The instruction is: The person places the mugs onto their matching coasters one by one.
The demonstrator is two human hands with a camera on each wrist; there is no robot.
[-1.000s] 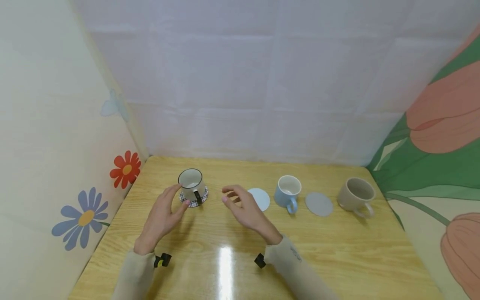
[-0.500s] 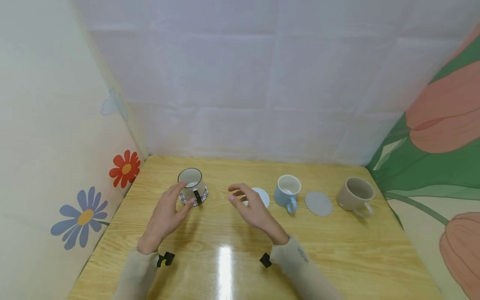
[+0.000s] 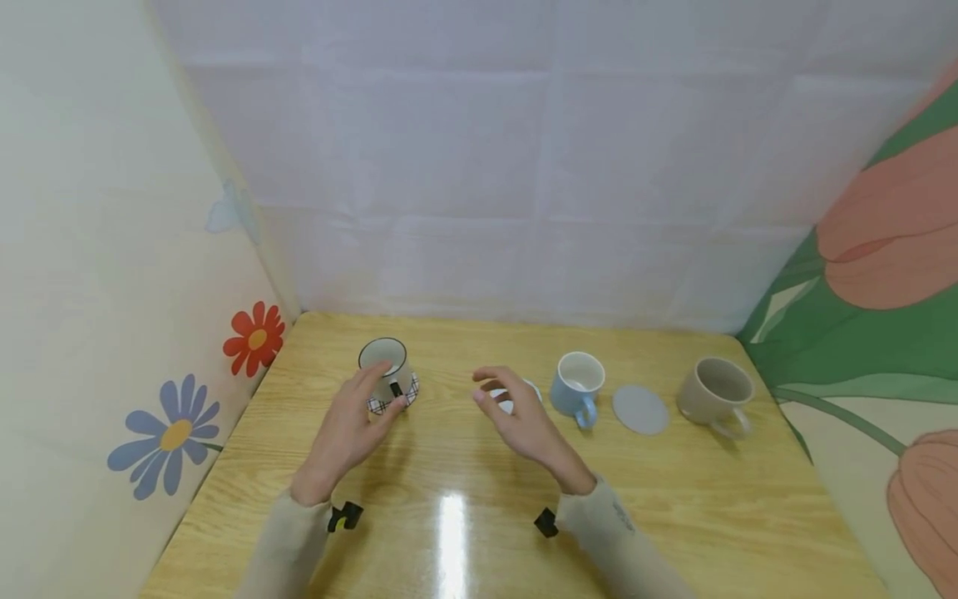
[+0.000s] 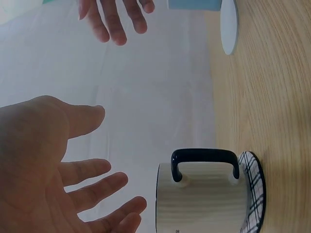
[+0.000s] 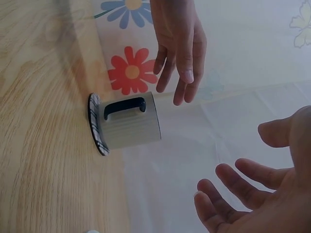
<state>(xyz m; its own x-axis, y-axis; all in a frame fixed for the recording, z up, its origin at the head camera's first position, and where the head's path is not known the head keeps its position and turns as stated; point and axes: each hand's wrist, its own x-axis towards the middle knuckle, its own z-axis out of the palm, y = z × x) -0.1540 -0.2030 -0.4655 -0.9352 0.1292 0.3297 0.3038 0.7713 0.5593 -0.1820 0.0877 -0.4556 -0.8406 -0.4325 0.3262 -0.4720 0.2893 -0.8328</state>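
A cream mug [image 4: 204,201] with a dark rim and black handle stands upright on a round plaid coaster [image 3: 414,393] at the table's left. My left hand [image 3: 344,431] is beside it with fingers spread, overlapping part of the mug in the head view. The left wrist view shows space between those fingers and the mug. My right hand [image 3: 524,426] hovers with loosely bent fingers and holds nothing. It partly covers a pale round coaster [image 4: 229,29] in the head view.
Right of my right hand stands a light-blue mug [image 3: 572,398], then a grey round coaster [image 3: 640,410] and a taupe mug [image 3: 702,401]. The wooden table [image 3: 674,507] meets a white cloth [image 3: 449,166] at the back and printed cloths at both sides.
Both hands have drifted to the right. My left hand now overlaps more of the cream mug, and my right hand covers more of the pale coaster. The mugs stay in place.
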